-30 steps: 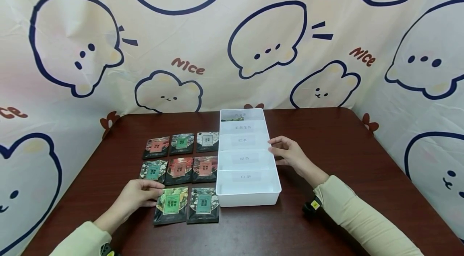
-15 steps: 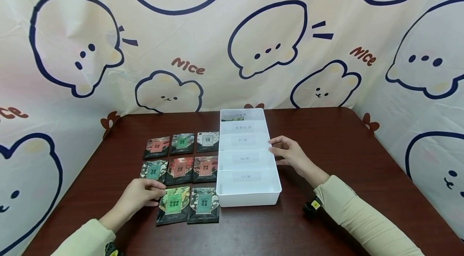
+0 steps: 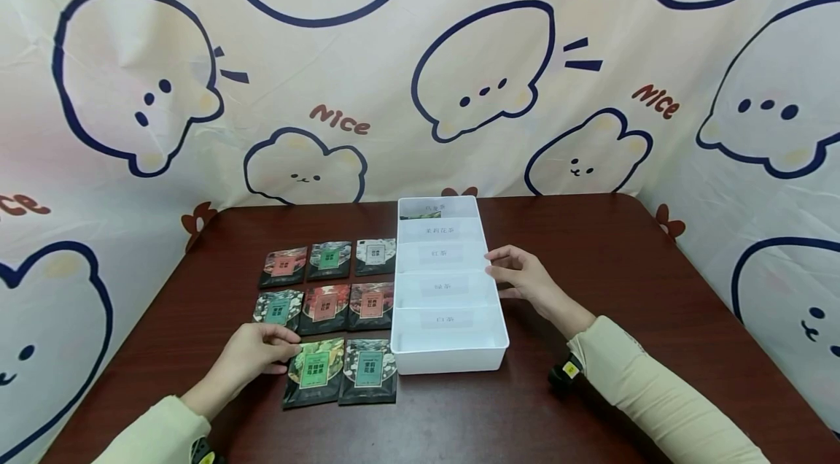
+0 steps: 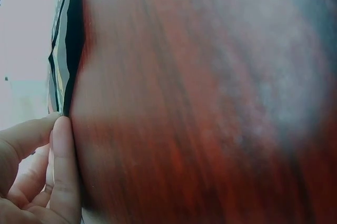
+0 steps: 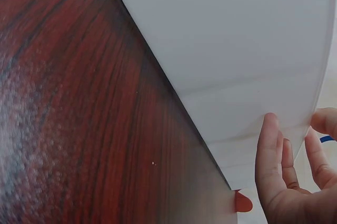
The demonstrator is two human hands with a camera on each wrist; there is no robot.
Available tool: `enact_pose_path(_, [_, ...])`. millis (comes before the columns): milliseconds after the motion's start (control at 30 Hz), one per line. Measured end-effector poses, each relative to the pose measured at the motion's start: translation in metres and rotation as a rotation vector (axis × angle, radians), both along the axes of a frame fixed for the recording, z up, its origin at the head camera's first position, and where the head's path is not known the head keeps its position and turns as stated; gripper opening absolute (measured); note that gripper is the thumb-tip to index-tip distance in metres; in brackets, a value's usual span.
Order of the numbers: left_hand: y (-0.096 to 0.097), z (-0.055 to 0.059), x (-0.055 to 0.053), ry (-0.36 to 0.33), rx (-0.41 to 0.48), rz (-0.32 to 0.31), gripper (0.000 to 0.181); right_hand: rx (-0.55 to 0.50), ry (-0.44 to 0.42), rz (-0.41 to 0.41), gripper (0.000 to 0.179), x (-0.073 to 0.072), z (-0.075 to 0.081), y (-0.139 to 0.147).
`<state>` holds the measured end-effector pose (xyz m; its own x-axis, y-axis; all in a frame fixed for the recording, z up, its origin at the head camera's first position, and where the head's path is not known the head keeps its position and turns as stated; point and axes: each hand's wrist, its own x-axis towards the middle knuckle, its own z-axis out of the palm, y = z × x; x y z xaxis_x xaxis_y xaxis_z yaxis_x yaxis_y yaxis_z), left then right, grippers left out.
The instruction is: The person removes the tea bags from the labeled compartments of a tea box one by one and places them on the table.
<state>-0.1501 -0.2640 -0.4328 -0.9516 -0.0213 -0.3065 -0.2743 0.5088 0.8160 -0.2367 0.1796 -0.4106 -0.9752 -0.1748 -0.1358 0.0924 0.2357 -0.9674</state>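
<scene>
My left hand pinches the left edge of a green-labelled tea packet in the front row of the head view. Up close in the left wrist view, thumb and finger meet at the corner of the dark packet edge. A teal-labelled packet lies right beside it. The long white divided box stands right of the packets, with printed labels in its compartments. My right hand touches the box's right side, its fingers extended against the wall and at the rim.
Farther back lie more packets in rows: red, green and white-labelled, then teal and two red ones. One packet shows inside the box's rearmost compartment. A patterned cloth hangs behind the brown table.
Between the first and second head frames, my left hand and the green-labelled tea packet shifted slightly right, toward the teal-labelled one. The right hand and box have stayed put.
</scene>
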Motion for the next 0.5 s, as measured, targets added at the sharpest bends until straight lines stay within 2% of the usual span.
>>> enact_pose_path(500, [0.0006, 0.0006, 0.0001, -0.012, -0.002, 0.008, 0.022, -0.005, -0.003, 0.000, 0.037, 0.0011, 0.0015, -0.0005])
